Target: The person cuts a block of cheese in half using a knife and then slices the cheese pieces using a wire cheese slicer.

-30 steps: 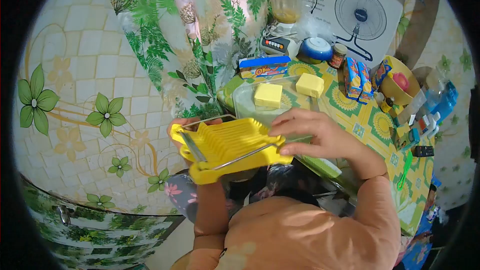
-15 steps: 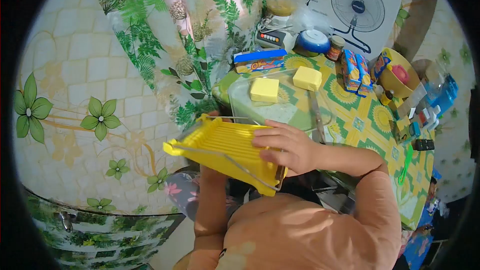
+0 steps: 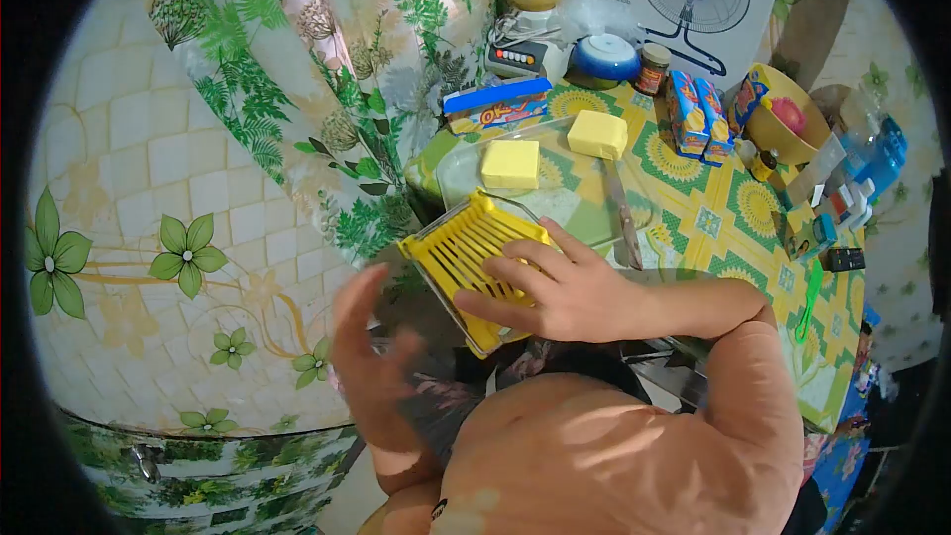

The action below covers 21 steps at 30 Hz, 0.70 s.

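Note:
My right hand (image 3: 584, 295) grips a yellow slotted slicer (image 3: 474, 263) with a thin metal frame around it. Its fingers lie across the slats and the slicer is tilted above my lap. My left hand (image 3: 369, 352) is off the slicer, to its left, blurred by motion, with fingers apart and nothing in them. Beyond the slicer, two pale yellow butter-like blocks, a nearer block (image 3: 510, 164) and a farther block (image 3: 597, 135), rest on a clear tray (image 3: 458, 178). A knife (image 3: 624, 218) lies at the tray's right side.
A blue-lidded box (image 3: 498, 109), a blender base (image 3: 520, 57), a blue bowl (image 3: 606, 59) and a brown jar (image 3: 652, 69) stand at the back. Blue packets (image 3: 700, 119), a yellow bowl (image 3: 792, 134) and a green-handled item (image 3: 810, 302) are on the right of the patterned table (image 3: 708, 221).
My left hand has let go of the slicer and moved left of it. The slicer has turned and tilted in my right hand, so its slots now show. The view has shifted slightly.

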{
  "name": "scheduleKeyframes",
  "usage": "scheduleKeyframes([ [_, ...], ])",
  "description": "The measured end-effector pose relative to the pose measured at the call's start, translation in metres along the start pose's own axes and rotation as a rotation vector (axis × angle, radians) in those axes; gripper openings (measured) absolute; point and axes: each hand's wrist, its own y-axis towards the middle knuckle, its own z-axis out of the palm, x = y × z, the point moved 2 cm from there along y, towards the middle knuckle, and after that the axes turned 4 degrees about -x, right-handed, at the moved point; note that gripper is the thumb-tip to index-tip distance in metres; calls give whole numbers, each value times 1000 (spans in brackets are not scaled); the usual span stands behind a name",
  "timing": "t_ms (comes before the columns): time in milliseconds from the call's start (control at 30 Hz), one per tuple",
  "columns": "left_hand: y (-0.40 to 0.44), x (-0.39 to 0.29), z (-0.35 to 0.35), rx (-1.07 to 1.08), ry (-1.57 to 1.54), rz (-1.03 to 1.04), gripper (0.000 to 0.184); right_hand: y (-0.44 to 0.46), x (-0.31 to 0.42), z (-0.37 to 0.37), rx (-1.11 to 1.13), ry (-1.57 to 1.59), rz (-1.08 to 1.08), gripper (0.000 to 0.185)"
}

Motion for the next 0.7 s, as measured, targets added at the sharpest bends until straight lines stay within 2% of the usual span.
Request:
scheduleKeyframes([
  [67,-1,-40,27,238,129,177,76,-4,4,7,26,-16,11,42],
  [167,-8,-36,53,389,290,203,77,-10,9,8,155,-1,11,41],
  [267,-15,-21,59,362,290,126,78,-15,13,8,179,76,50,40],
  [367,-20,-12,55,363,261,159,75,-15,11,5,276,174,34,52],
  [467,-22,-7,51,332,255,182,71,6,-28,-21,524,622,53,69],
  [567,-22,-6,50,345,259,229,69,14,-78,-11,497,927,287,86],
  [633,-22,-7,50,327,271,262,69,15,-111,23,389,655,395,88],
  [700,-19,-9,49,309,262,276,69,3,-133,74,457,488,444,97],
])
